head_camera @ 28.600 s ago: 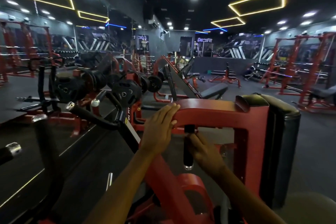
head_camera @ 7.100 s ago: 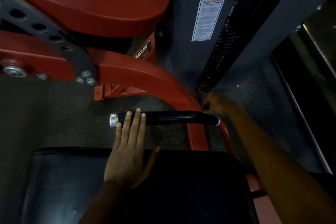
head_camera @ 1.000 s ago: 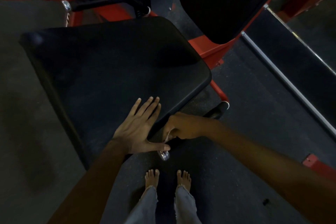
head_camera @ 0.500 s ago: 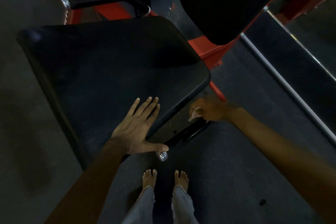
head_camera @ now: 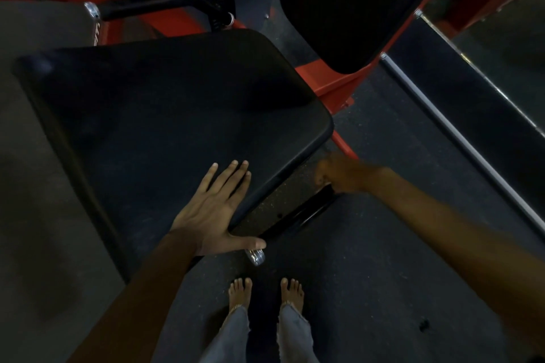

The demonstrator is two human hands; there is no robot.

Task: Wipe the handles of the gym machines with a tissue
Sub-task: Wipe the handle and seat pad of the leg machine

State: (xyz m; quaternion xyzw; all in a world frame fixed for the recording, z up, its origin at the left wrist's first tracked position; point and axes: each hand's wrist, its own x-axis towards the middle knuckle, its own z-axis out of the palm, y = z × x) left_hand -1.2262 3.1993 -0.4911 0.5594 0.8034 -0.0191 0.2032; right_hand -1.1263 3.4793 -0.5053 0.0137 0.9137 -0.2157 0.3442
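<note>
A black handle (head_camera: pixel 298 215) with a chrome end cap (head_camera: pixel 256 256) runs beside the near edge of the black padded seat (head_camera: pixel 153 127). My left hand (head_camera: pixel 215 212) lies flat on the seat's corner, fingers spread, thumb over the handle's near end. My right hand (head_camera: pixel 342 172) is blurred and closed around the handle's far end, next to the red frame. The tissue is hidden inside that hand. A second black handle (head_camera: pixel 159 4) sits on the seat's far side.
A black back pad (head_camera: pixel 348 3) on a red frame (head_camera: pixel 327 79) rises at the top right. A metal-edged dark step (head_camera: pixel 460 138) runs diagonally on the right. My bare feet (head_camera: pixel 265 292) stand on the dark rubber floor just below the handle.
My right hand has slid along the handle from its near end, beside my left thumb, up to its far end. My left hand has stayed flat on the seat.
</note>
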